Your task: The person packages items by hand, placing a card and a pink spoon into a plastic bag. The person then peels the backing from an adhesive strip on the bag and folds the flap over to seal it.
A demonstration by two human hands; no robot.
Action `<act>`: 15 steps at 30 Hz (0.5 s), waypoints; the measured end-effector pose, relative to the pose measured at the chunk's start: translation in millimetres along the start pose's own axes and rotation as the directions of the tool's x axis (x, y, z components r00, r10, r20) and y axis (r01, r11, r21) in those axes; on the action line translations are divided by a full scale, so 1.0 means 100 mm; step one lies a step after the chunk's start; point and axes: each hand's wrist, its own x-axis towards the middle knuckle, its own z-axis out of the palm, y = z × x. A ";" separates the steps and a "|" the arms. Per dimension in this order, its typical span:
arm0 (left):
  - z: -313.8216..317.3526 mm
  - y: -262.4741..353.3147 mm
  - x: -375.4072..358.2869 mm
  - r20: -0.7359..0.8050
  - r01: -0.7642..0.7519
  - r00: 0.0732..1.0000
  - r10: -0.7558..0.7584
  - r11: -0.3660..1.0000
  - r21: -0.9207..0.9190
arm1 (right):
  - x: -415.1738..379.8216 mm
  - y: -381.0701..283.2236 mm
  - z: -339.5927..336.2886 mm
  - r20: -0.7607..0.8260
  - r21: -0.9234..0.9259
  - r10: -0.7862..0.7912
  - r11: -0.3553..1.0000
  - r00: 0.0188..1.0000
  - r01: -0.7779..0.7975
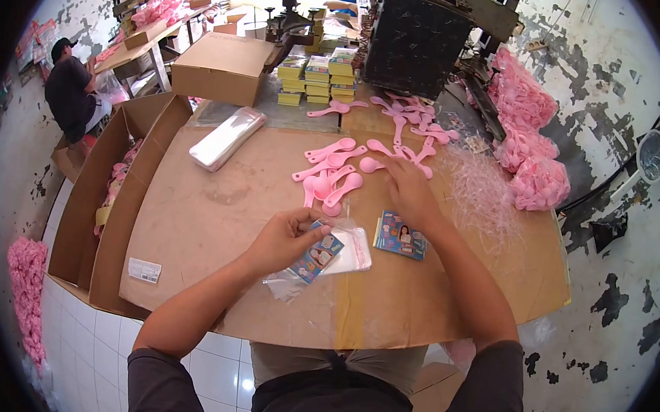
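Note:
My left hand is closed on a clear plastic bag with a blue printed card in it, thumb across the card's upper corner. Under the card lies a stack of clear bags. My right hand reaches over the pink measuring spoons, its fingers apart and the fingertips right at a pink spoon. To the left of that hand is a loose heap of pink measuring spoons. A small pile of printed cards sits below my right wrist.
A larger bundle of clear bags lies on the cardboard-covered table. Behind stand stacks of cards, a closed carton and a dark machine. An open carton flanks the left edge. Another person sits far left.

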 end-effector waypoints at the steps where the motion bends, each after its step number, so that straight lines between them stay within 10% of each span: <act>1: -0.02 0.04 0.00 0.016 0.030 0.999 -0.029 0.999 -0.023 | 0.04 0.16 0.05 0.018 -0.088 -0.014 0.996 1.000 0.015; 6: -0.05 0.11 0.01 0.042 0.037 0.998 -0.035 0.999 -0.029 | 0.13 0.25 -0.03 0.196 -0.318 0.011 0.947 0.981 0.053; 9: -0.06 0.11 0.00 0.032 0.025 0.999 -0.022 0.994 -0.103 | 0.10 -0.16 -0.28 0.011 -0.218 -0.061 0.974 0.998 0.062; 12: -0.07 0.06 0.01 0.026 -0.007 1.000 0.010 0.991 -0.134 | 0.00 -0.67 -0.68 0.314 0.293 0.192 0.912 0.930 -0.287; 15: -0.05 0.01 0.03 0.028 0.006 1.000 -0.002 0.990 -0.141 | -0.14 -0.75 -0.72 0.268 0.498 -0.005 0.857 0.963 -0.134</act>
